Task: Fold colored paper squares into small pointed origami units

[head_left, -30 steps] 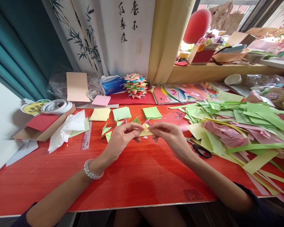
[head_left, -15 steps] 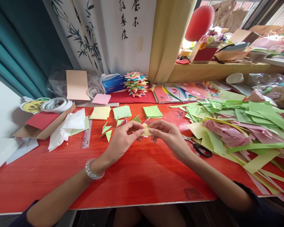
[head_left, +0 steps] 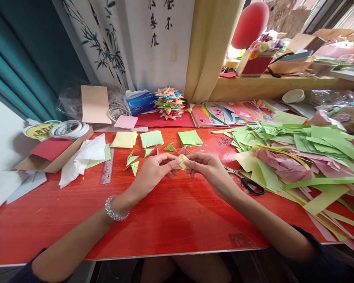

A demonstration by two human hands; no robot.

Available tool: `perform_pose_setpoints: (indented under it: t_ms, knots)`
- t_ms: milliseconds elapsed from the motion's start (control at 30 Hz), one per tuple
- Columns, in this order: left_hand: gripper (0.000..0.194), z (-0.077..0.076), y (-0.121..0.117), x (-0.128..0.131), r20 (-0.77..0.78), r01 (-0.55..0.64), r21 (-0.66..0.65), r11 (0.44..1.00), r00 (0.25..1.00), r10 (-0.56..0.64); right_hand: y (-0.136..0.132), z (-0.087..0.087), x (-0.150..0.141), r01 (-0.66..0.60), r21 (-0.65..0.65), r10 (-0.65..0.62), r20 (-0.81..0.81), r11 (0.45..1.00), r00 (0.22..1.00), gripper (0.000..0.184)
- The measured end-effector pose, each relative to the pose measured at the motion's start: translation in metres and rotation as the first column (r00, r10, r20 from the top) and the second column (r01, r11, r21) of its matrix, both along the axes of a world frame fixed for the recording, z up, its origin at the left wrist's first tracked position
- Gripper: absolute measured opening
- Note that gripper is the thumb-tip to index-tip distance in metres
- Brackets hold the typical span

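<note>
A small folded piece of yellow paper [head_left: 182, 162] is held above the red table [head_left: 165, 220]. My left hand [head_left: 159, 171] pinches its left side between thumb and fingers, and my right hand [head_left: 205, 167] pinches the right side. Several folded paper pieces lie just beyond: a green one [head_left: 170, 147], a pink one [head_left: 154, 151] and another green one [head_left: 134, 168] left of my left hand. Behind them stand square paper stacks in yellow [head_left: 124, 140], pale green [head_left: 152, 138] and brighter green [head_left: 190, 138].
Black-handled scissors [head_left: 253, 186] lie right of my right hand, beside a heap of green, yellow and pink paper strips [head_left: 301, 161]. At left are a clear ruler [head_left: 106, 171] and a cardboard tray [head_left: 57, 157]. A multicoloured paper model [head_left: 169, 104] stands at the back.
The yellow paper's folded faces now show more plainly between my fingertips, with a raised point at its top. My hands stay in nearly the same place, still pinching it.
</note>
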State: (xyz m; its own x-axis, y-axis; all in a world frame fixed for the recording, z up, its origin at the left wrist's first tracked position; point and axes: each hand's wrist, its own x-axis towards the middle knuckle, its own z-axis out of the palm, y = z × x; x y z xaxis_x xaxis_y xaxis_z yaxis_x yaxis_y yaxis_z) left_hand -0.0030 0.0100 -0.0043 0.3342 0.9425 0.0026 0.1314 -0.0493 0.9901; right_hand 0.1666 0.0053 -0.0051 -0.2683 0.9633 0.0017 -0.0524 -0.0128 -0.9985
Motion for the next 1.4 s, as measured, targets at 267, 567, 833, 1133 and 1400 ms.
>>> perform_pose_setpoints:
  t_ms: [267,567,833,1133,1400]
  knots:
    - [0.019,0.0,0.001,-0.001,0.013,0.007,-0.048,0.999,1.0,-0.007,0.0,-0.002,-0.001,0.008,0.011,-0.009,0.034,1.0,0.999,0.017]
    - [0.018,-0.005,0.001,0.0,0.025,-0.011,-0.069,0.998,1.0,0.013,0.003,-0.008,0.0,0.007,0.04,-0.009,0.047,0.999,0.999,0.021]
    - [0.018,-0.004,0.004,-0.004,-0.119,0.043,0.018,0.999,0.992,-0.041,0.005,-0.009,0.004,-0.01,0.034,0.005,0.152,0.999,0.988,0.026]
    - [0.021,-0.003,0.007,-0.008,-0.294,0.117,0.072,0.99,0.952,-0.091,0.003,-0.009,0.001,-0.033,0.128,0.009,0.184,0.991,0.983,0.022]
    - [0.02,0.001,0.004,-0.005,-0.038,0.149,-0.131,0.98,0.987,-0.155,0.004,-0.007,0.001,-0.052,0.097,0.035,0.167,0.994,0.985,0.024]
